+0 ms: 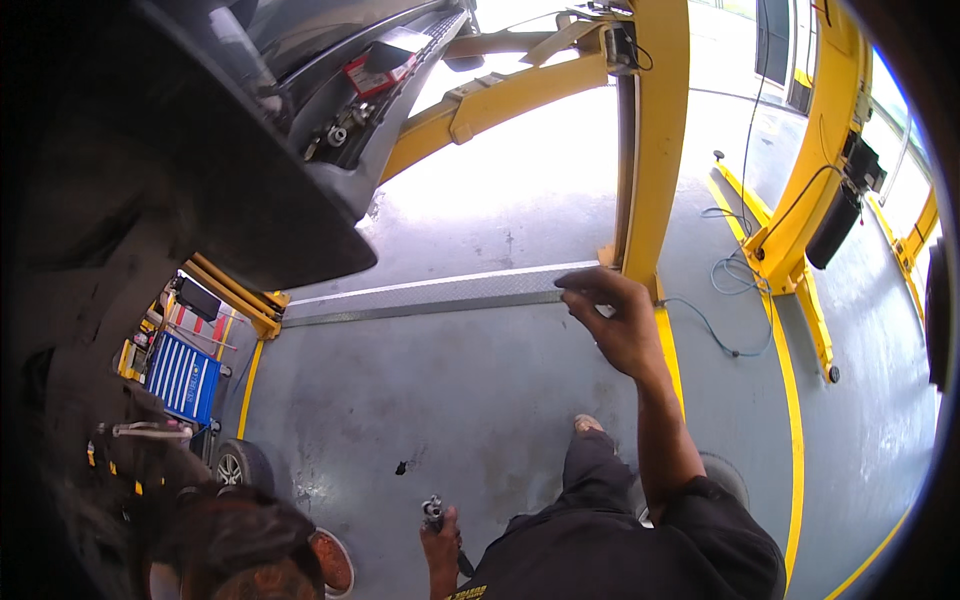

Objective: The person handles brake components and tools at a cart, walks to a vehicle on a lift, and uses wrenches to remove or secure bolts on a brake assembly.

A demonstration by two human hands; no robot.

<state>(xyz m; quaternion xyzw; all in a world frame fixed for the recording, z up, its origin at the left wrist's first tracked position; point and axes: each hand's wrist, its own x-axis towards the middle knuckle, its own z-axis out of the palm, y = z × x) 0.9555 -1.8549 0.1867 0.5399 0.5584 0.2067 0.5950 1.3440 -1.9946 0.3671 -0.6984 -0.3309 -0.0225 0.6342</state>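
Observation:
My left hand [441,545], low in the view beside my dark trousers, is closed around a ratchet-like tool [433,509]. The tool has a shiny round metal head, and a dark end shows below my fingers. Out ahead, my right hand [615,312] is raised near the foot of a yellow lift post [655,150]. Its fingers are loosely bent, with a gap to the thumb, and I see nothing in them. Up at the left, a ledge along the raised vehicle carries a red box [376,72] and several small metal parts [338,134].
A yellow lift arm [510,98] reaches under the vehicle. A metal floor plate [430,297] crosses the grey floor. To the left stand a blue tool chest [183,375], a wheel [240,465] and a round tub [333,562]. A hose [740,350] lies at the right.

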